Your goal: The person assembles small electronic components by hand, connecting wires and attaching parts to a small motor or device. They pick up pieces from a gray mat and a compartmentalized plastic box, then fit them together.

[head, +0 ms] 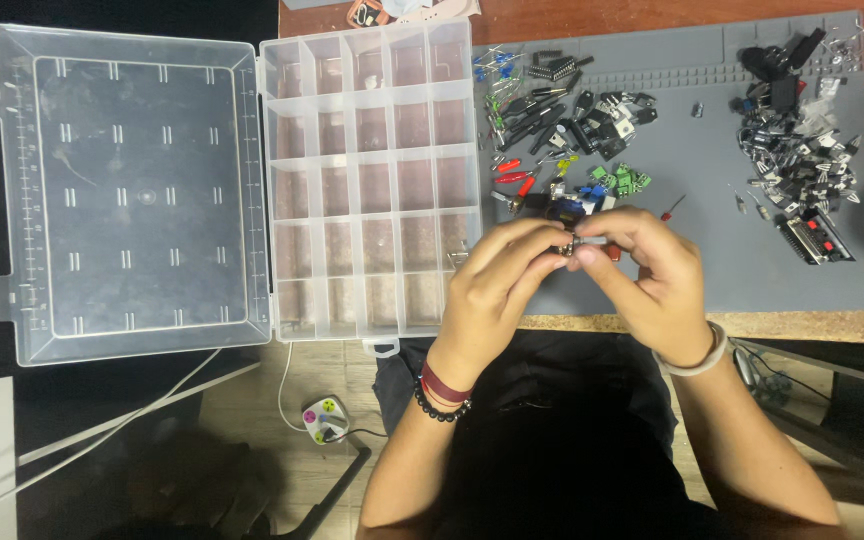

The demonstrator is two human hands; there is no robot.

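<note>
Pinching one small dark component (pixel 569 244) between them, the left hand (pixel 492 290) and right hand (pixel 652 275) both close their fingertips on it above the near edge of the grey mat (pixel 712 260); its shape is too small to tell. Two heaps lie on the mat: a mixed coloured pile of parts (pixel 562 140) just beyond the hands and a dark pile (pixel 802 130) at far right. One clear compartment box (pixel 372 180) stands open at left, its lid (pixel 127 190) laid flat.
</note>
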